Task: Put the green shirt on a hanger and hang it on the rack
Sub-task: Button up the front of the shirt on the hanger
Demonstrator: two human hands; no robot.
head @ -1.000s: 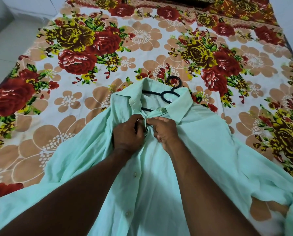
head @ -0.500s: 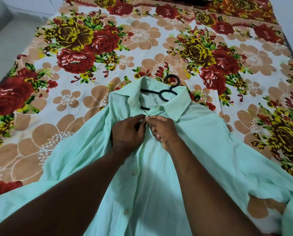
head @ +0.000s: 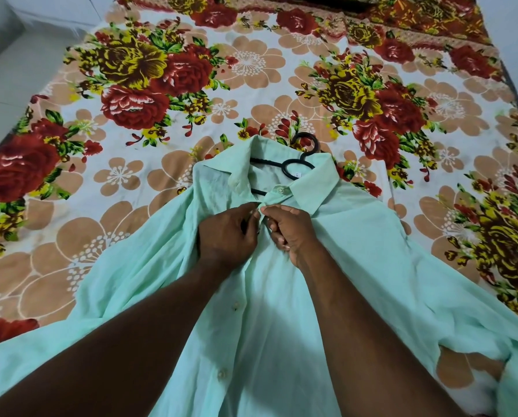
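Bedsheet (head: 131, 191) bears one hanger (head: 294, 173), one shirt (head: 372, 251), two hands (head: 226, 233) (head: 291, 230).

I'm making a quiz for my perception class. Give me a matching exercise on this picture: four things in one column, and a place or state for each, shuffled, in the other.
1. hanger
2. green shirt
3. bedsheet
4. left hand

A. floral, under everything
B. pinches the shirt front below the collar
C. spread front-up, buttons showing
D. black, inside the collar, hook poking out

Pairs: 1-D, 2-C, 3-A, 4-B
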